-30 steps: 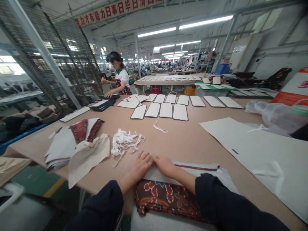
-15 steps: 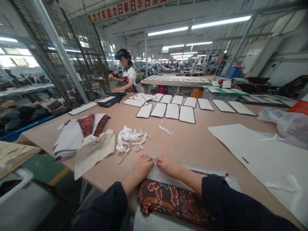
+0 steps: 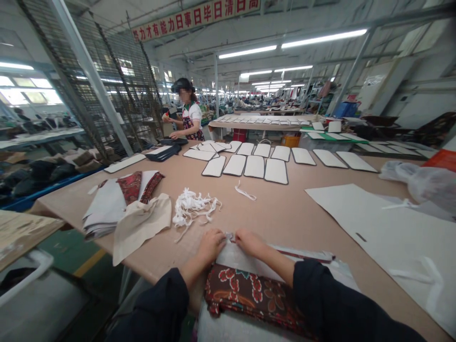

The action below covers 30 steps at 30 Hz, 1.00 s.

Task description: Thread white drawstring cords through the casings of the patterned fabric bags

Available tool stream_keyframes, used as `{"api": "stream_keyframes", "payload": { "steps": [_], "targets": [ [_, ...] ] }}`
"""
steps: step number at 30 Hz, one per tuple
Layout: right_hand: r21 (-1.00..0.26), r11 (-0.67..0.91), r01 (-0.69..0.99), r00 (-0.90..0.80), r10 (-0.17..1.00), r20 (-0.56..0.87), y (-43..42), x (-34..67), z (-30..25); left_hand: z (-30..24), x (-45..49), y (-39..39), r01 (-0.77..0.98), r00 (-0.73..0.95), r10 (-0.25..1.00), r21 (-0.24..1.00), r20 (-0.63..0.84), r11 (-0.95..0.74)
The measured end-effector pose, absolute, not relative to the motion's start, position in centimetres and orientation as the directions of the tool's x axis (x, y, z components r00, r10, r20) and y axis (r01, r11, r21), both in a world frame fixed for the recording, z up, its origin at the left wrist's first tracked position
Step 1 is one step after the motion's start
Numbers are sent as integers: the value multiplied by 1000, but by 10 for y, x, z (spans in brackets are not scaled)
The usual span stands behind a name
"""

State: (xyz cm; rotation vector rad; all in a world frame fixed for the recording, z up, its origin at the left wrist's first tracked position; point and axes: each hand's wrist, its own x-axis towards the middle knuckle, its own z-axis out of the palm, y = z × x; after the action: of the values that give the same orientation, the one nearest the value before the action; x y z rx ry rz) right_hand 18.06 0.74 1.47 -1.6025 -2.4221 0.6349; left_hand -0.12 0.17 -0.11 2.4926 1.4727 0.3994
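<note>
My left hand (image 3: 210, 246) and my right hand (image 3: 249, 242) meet at the far corner of a white fabric piece (image 3: 242, 261) near the table's front edge. Both pinch that corner between fingertips, with something small and pale between them that I cannot name. Under the white piece lies a dark red floral cloth (image 3: 249, 294), between my dark sleeves. A tangle of white strips (image 3: 192, 206) lies just beyond my left hand.
A pile of white and red fabric (image 3: 114, 202) with a beige piece (image 3: 142, 225) sits at the left. Rows of white edged panels (image 3: 254, 166) cover the table's far part. A large white sheet (image 3: 384, 228) lies at the right. A co-worker (image 3: 187, 118) stands at the far left corner.
My hands went from lying flat side by side to pinching the white piece's corner together. The view shifted slightly; the rest of the table is unchanged.
</note>
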Motion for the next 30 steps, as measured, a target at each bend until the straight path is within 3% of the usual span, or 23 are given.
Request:
{"api": "stream_keyframes", "payload": {
  "steps": [2, 5, 9, 14, 18, 24, 30],
  "targets": [
    [-400, 246, 883, -320, 938, -130, 10, 178, 18, 0, 0, 0, 823, 413, 900, 365, 141, -435],
    [-433, 227, 872, -341, 917, -207, 12, 180, 19, 0, 1, -2, 825, 337, 928, 423, 161, -374],
    [-659, 337, 673, -527, 843, -108, 13, 194, 11, -4, 2, -2, 775, 294, 939, 530, 180, -345],
    [-852, 234, 468, -455, 890, -6, 20, 197, -5, -11, 8, 5, 802, 253, 965, 543, 68, -248],
    [-786, 332, 522, -481, 875, 51, 30, 186, -8, -10, 13, 6, 857, 189, 982, 484, 20, -175],
    [-637, 539, 551, -594, 789, 154, 40, 182, -13, -12, 15, 0, 892, 140, 985, 418, 103, -171],
    [-668, 503, 548, -595, 796, 111, 46, 180, -16, -14, 14, -7, 910, 191, 952, 320, 238, -263]
  ]
}}
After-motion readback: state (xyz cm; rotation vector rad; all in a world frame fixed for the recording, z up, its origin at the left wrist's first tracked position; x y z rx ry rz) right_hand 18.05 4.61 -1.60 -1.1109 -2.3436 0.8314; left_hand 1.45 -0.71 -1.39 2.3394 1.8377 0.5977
